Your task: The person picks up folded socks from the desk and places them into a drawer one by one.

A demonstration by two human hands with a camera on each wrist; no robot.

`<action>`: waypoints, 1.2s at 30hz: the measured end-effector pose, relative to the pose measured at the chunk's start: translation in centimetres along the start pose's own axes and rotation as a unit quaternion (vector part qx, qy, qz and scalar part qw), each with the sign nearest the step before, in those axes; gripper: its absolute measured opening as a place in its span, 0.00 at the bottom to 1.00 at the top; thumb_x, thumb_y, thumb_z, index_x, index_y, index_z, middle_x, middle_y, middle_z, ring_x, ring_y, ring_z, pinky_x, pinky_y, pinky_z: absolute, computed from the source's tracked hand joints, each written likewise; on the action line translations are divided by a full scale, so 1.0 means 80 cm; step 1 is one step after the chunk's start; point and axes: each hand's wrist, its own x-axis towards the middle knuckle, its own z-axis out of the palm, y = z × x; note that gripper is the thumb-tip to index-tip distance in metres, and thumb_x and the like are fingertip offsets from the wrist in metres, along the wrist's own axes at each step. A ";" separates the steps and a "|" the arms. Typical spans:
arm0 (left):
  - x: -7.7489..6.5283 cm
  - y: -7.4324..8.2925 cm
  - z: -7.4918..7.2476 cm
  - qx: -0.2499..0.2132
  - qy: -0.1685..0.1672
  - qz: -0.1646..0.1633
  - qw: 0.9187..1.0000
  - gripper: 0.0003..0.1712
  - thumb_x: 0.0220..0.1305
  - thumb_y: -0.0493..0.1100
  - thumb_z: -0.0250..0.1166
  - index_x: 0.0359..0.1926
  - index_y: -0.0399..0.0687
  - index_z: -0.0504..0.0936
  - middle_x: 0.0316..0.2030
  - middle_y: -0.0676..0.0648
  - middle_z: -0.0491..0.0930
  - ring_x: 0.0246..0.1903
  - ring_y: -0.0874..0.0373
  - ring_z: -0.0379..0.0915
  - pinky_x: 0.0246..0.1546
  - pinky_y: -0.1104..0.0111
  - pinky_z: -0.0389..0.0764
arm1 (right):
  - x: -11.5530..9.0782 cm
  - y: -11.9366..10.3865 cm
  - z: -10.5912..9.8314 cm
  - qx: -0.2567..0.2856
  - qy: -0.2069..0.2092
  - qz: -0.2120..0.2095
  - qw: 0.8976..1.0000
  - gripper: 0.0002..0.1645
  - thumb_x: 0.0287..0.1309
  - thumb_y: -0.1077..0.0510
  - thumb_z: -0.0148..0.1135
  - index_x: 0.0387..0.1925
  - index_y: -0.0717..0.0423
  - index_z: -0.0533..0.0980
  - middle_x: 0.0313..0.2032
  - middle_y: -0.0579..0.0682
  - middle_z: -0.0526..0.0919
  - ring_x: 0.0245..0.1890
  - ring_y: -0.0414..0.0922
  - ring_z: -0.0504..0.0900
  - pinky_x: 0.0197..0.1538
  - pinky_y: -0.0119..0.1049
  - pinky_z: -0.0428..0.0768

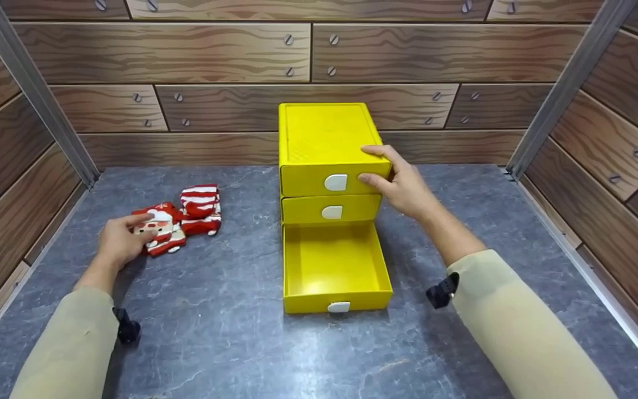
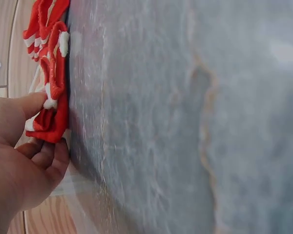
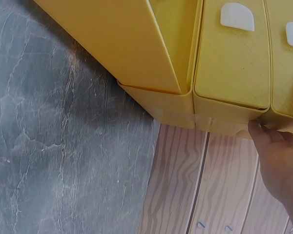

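On the left, a pair of red and white Christmas socks (image 1: 201,209) lies folded on the grey tabletop, one part with a Santa-like face. My left hand (image 1: 119,241) is at their near left end; in the left wrist view the thumb lies above the folded socks (image 2: 53,114) and the fingers below, pinching them. A yellow drawer cabinet (image 1: 324,133) stands in the middle. Its bottom drawer (image 1: 333,266) is pulled out, with nothing inside. My right hand (image 1: 405,185) grips the cabinet's upper right front corner, thumb on the top drawer's front, other fingers on the top and side.
The upper two drawers, each with a white handle (image 1: 332,212), are closed. Wood-patterned panels (image 1: 230,108) wall in the grey tabletop (image 1: 214,343) at the back and both sides, with metal posts (image 1: 562,88) in the corners.
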 end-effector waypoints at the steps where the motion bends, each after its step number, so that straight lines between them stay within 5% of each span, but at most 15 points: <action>1: -0.002 0.000 -0.001 -0.006 0.002 -0.004 1.000 0.30 0.76 0.44 0.68 0.74 0.43 0.75 0.76 0.25 0.61 0.76 0.28 0.53 0.74 0.38 0.59 | 0.000 0.000 0.000 -0.003 0.001 -0.001 1.000 0.33 0.73 0.48 0.68 0.75 0.40 0.70 0.61 0.59 0.78 0.53 0.53 0.80 0.54 0.48 0.82; 9: -0.021 0.000 -0.015 -0.029 0.011 -0.006 1.000 0.32 0.75 0.45 0.68 0.75 0.44 0.74 0.76 0.26 0.61 0.76 0.29 0.54 0.74 0.40 0.60 | 0.000 0.000 0.000 -0.006 0.002 -0.007 1.000 0.34 0.72 0.48 0.68 0.75 0.40 0.70 0.61 0.59 0.78 0.53 0.52 0.81 0.54 0.48 0.82; 16: -0.040 0.016 -0.028 -0.033 0.027 0.039 0.998 0.32 0.75 0.46 0.70 0.74 0.42 0.75 0.71 0.25 0.69 0.70 0.34 0.64 0.66 0.48 0.70 | 0.000 -0.002 0.001 -0.007 0.004 -0.008 1.000 0.34 0.72 0.47 0.69 0.75 0.40 0.70 0.61 0.58 0.78 0.53 0.52 0.81 0.54 0.48 0.82; 28: -0.077 0.083 -0.045 -0.043 0.030 0.087 0.995 0.30 0.73 0.49 0.71 0.72 0.49 0.79 0.72 0.29 0.69 0.67 0.42 0.68 0.46 0.77 0.70 | 0.001 -0.003 0.001 -0.009 0.004 -0.008 1.000 0.34 0.72 0.47 0.69 0.75 0.41 0.69 0.61 0.58 0.78 0.52 0.53 0.81 0.54 0.49 0.82; 36: -0.105 0.134 -0.030 -0.074 0.027 0.138 0.987 0.28 0.71 0.46 0.74 0.69 0.47 0.82 0.58 0.30 0.82 0.44 0.57 0.78 0.35 0.79 0.78 | 0.000 -0.002 0.000 -0.015 0.003 -0.004 1.000 0.35 0.72 0.46 0.68 0.75 0.40 0.69 0.62 0.59 0.78 0.53 0.53 0.81 0.55 0.50 0.82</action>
